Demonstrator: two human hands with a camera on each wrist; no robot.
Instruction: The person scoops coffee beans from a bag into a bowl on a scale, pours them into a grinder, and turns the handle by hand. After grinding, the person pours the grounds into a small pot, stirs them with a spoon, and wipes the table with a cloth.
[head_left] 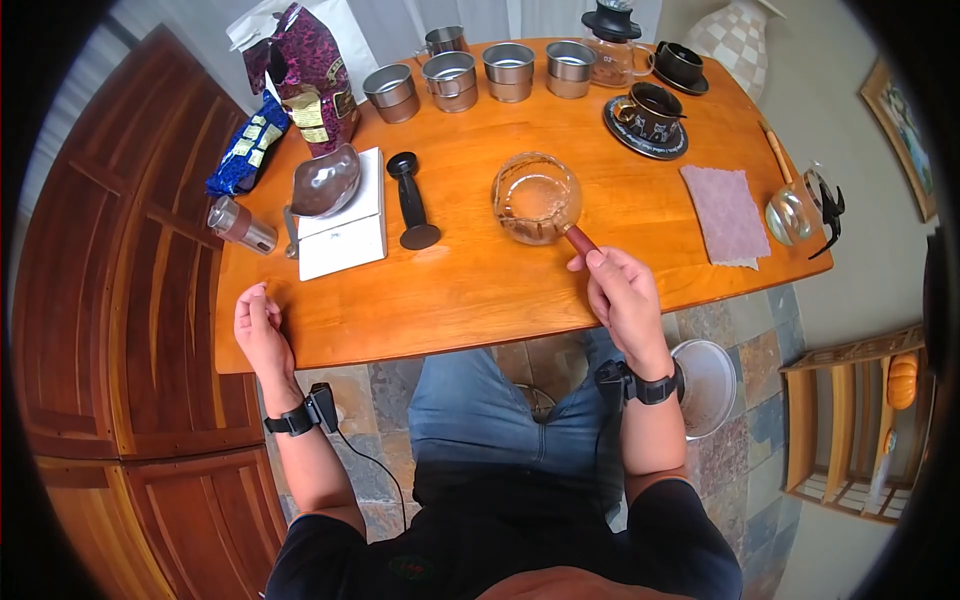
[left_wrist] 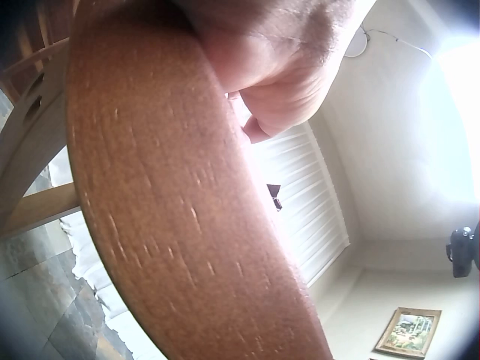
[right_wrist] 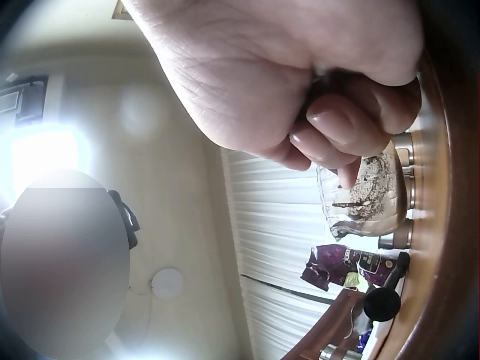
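Observation:
My right hand (head_left: 628, 300) grips the reddish-brown handle (head_left: 581, 241) of a round glass pot (head_left: 535, 215), thumb along the top. The pot is over the middle of the table; in the right wrist view dark specks show on its glass (right_wrist: 367, 195). My left hand (head_left: 263, 332) rests at the table's front left edge, fingers loosely curled and holding nothing. Beyond it lie a white scale (head_left: 342, 248) with a dark glossy bowl (head_left: 327, 182) on it, and a hand grinder (head_left: 243, 224). Right of the scale lies a black tool (head_left: 410, 200) with a round flat end.
Several steel cups (head_left: 450, 90) stand along the back, beside a glass coffee server (head_left: 610, 65) with a black dripper. Two dark cups on saucers (head_left: 645, 145), a pink cloth (head_left: 725, 215) and a glass globe (head_left: 790, 215) are right. Coffee bags (head_left: 310, 80) stand back left.

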